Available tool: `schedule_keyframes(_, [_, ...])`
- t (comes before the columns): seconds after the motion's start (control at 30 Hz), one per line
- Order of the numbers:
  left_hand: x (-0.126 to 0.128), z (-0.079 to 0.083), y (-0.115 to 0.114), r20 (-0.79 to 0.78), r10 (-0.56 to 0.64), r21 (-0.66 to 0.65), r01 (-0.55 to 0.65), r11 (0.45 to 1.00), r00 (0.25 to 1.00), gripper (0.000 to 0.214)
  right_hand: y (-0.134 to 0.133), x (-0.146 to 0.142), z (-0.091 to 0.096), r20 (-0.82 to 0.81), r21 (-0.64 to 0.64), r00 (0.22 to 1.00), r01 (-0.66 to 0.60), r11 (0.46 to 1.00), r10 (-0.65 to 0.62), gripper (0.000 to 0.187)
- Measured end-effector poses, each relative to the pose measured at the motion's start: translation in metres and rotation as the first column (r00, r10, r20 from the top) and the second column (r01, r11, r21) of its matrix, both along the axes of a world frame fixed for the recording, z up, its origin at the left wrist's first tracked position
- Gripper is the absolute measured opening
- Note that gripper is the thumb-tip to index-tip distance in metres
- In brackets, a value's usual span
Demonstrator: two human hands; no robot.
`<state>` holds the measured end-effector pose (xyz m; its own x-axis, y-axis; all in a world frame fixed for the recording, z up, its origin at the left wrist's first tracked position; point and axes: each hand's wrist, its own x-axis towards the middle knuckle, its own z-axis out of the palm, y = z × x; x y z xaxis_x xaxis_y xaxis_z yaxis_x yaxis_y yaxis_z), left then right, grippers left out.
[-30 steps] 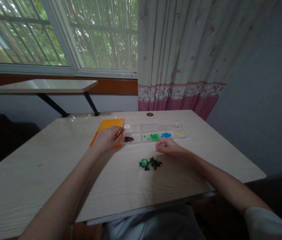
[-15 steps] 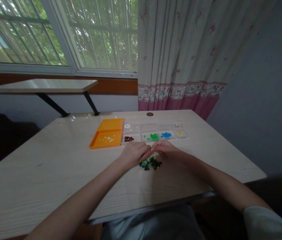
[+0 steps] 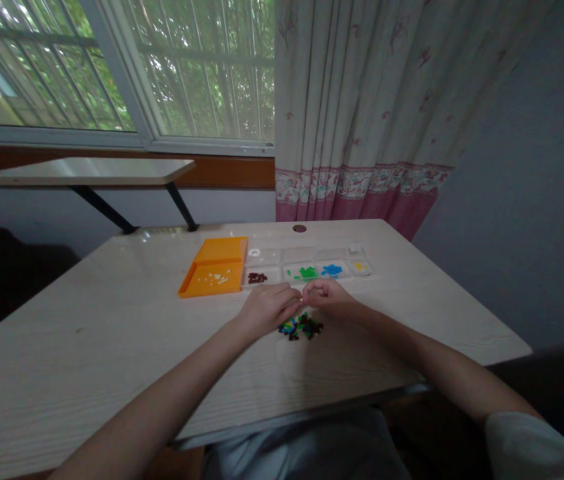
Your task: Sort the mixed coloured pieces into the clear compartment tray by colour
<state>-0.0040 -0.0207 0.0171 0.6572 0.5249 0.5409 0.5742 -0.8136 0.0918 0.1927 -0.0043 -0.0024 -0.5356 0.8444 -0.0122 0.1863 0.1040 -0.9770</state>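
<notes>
My left hand (image 3: 269, 309) and my right hand (image 3: 331, 298) meet fingertip to fingertip, a little above the table. Both are closed in a pinch. A tiny white piece (image 3: 302, 300) shows at the left fingertips; whether the right fingers also grip it is hard to make out. Just below the hands lies a mixed pile of small pieces (image 3: 305, 328), dark brown, green, blue and yellow. Beyond the hands, a clear divided case (image 3: 282, 268) holds sorted dark brown pieces (image 3: 257, 277), green pieces (image 3: 307, 273), blue pieces (image 3: 332, 270) and yellow pieces (image 3: 361, 266).
Left of the clear case lies an open orange box (image 3: 222, 249) with small white pieces (image 3: 219, 278) in its near half. The pale wooden table (image 3: 127, 347) bears a raised shelf (image 3: 87, 171) at the back left. A curtain (image 3: 352, 120) hangs behind.
Almost nothing differs. The right fingers have shifted very slightly at the meeting point; the pile, the case and the orange box stay where they were.
</notes>
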Motion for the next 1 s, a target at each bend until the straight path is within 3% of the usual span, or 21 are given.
schedule_keyframes(0.33, [0.0014,0.0015,-0.0026,0.048,0.019,0.064,-0.022,0.998,0.999,0.019,-0.0038,-0.0026,0.0032,-0.014,0.053,1.000,0.015,0.998,-0.015,0.040])
schedule_keyframes(0.67, [0.0007,-0.0013,0.0003,0.105,-0.011,-0.025,0.013,1.000,0.994,0.019,-0.0031,-0.0040,0.0019,-0.055,-0.033,0.998,0.018,0.999,-0.019,0.036])
schedule_keyframes(1.0, [0.0003,-0.0002,0.0003,0.141,-0.031,-0.042,0.037,0.998,0.990,0.018,-0.0009,-0.0017,-0.0013,-0.007,0.031,1.000,-0.002,1.000,0.003,0.037])
